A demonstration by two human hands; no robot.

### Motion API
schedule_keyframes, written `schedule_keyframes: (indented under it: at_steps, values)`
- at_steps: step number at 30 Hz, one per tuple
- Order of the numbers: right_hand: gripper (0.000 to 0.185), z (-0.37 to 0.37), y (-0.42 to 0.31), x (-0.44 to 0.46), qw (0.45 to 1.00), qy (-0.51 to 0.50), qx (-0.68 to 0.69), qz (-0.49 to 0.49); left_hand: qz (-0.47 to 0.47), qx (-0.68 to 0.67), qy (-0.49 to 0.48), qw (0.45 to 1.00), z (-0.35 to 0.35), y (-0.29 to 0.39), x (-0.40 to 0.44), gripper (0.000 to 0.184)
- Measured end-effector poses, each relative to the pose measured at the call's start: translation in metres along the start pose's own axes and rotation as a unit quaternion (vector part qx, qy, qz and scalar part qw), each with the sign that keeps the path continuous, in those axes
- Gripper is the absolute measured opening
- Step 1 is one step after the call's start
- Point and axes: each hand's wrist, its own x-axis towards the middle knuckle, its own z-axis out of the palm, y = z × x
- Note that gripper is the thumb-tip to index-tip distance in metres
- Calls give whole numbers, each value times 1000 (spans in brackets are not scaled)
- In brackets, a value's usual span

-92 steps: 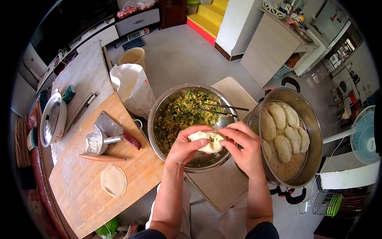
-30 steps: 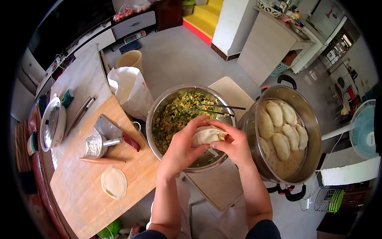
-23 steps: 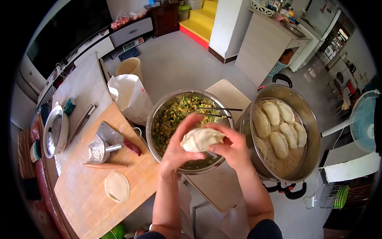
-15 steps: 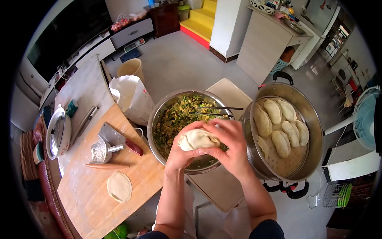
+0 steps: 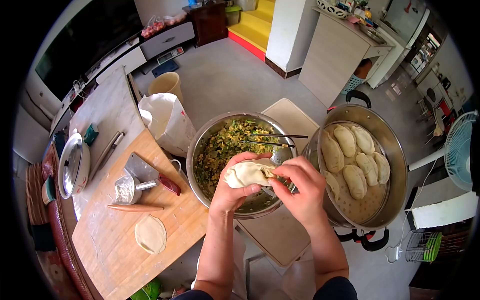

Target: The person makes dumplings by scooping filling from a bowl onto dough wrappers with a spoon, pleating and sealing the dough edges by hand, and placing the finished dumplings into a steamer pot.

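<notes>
Left hand (image 5: 229,192) is curled round a stuffed dumpling (image 5: 246,173), which is held above a bowl, while its right-hand end is pinched between thumb and fingers by the right hand (image 5: 303,187). Half a second ago the right hand was arched over the dumpling; now that end has been uncovered and a ruffled, pleated edge is shown. The dough is pale, soft and plump.

Beneath and beyond the hands, one round steel bowl (image 5: 286,156) is partly filled with moist chopped green-and-yellow filling (image 5: 215,155); two dark chopsticks (image 5: 282,135) are laid in it, pointing right. The bowl is carried by a pale, smooth desk (image 5: 280,240).

To the right of the hands, seven smooth crescent dumplings (image 5: 354,182) can be counted in one deep steel pot (image 5: 398,170), set on a perforated base.

To the left, on a wooden board (image 5: 110,250) dusted with flour, one flat dough disc (image 5: 150,234), one tapered wooden rolling pin (image 5: 135,207), one metal scoop (image 5: 128,190) holding white flour and one broad-bladed cleaver (image 5: 141,167) are laid.
</notes>
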Motion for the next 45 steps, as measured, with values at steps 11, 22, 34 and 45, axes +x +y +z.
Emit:
schedule_keyframes:
  at_steps: [11,22,34,45]
  values:
    - [19,5,6,-2,999,21,24,2,-16,15,9,1000,6,-1,2,69]
    - [22,-6,-2,15,994,-10,-43,-100,-68,44,25,996,6,0,-1,71]
    - [23,-2,9,2,999,-21,23,28,-77,83,19,993,0,-2,-1,67]
    - [20,5,16,-1,998,-9,-48,-45,-75,87,18,993,1,-4,0,66]
